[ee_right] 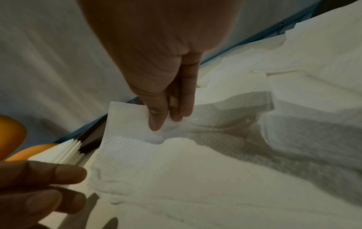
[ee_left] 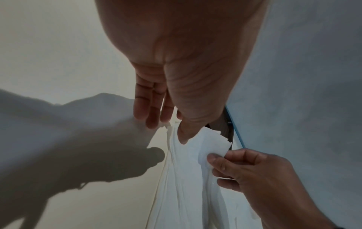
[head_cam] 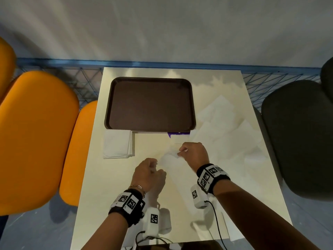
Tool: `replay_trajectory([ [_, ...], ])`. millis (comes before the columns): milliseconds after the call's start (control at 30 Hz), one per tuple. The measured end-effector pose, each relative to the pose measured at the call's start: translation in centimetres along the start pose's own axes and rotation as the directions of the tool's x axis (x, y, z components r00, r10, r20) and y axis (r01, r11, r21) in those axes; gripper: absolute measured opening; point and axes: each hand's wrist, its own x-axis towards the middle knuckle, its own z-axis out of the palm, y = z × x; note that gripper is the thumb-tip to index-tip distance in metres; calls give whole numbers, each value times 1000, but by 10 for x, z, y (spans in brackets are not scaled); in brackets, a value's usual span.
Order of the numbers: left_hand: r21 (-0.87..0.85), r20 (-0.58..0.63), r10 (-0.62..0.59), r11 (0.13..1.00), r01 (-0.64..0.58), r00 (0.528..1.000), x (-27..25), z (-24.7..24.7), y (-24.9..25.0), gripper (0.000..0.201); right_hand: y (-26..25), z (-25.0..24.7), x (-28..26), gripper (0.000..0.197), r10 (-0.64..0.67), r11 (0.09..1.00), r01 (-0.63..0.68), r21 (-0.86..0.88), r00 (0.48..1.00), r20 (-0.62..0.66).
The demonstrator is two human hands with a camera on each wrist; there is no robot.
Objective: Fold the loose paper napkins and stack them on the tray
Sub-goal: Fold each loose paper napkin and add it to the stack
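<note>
A white paper napkin hangs between both hands over the cream table. My left hand pinches its near-left edge between thumb and fingers. My right hand pinches the far corner between thumb and fingertips, with the napkin sagging below. The brown tray lies at the back of the table with nothing on it. A stack of folded napkins sits on the table just below the tray's left corner. Loose unfolded napkins lie spread on the right.
A purple item pokes out from under the tray's front edge. Orange chairs stand to the left and a dark chair to the right. A blue wire rail runs behind the table. Cables trail from the wrist cameras near the front edge.
</note>
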Motion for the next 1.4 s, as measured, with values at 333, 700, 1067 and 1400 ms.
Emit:
replay_trajectory([
  [333,-167,-68,199,964,-208,978,-35,-21,58,75,-27,-105,-31,25,-136,987,129,99,988,67],
  [700,-540,-269,309,736,-408,912,-99,-44,179,10,-34,-222,-73,22,-353,861,195,470,894,275],
  [1067,-542,-344,203,754,-370,917,-135,-6,219,31,11,-250,-86,15,-387,713,79,697,873,296],
  [1400,-615,-209,126,754,-231,970,-151,42,227,37,39,-252,-94,29,-291,570,-35,821,926,241],
])
